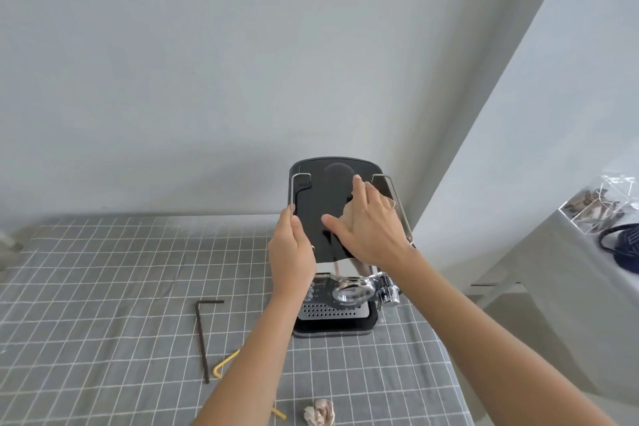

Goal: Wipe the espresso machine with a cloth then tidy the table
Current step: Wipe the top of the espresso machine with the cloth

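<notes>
A grey cloth with a white grid covers the bench (103,287), and toward its left-middle lies a dark L-shaped hex key (202,339), its long arm running toward the near edge. Just beside its lower end a thin yellow bent piece (224,361) rests on the cloth, partly hidden by the left forearm. Near the front edge sits a crumpled wad of pale paper (320,412). The espresso machine (335,218) stands on the bench toward the wall, its glossy black top facing the camera, with a chrome rail along each side of that top. The left hand (292,252) is wrapped around the machine's left edge, the fingers curled over the side and the thumb near the left rail. The right hand (368,228) lies spread and flat on the black top, pressing down a beige cloth (349,214), of which only small edges show from under the palm and fingers. Below the hands the chrome brew head and the perforated drip tray (332,310) are visible. At the far right a second surface carries a clear plastic box (600,202) and a dark blue item, partly cut off.
</notes>
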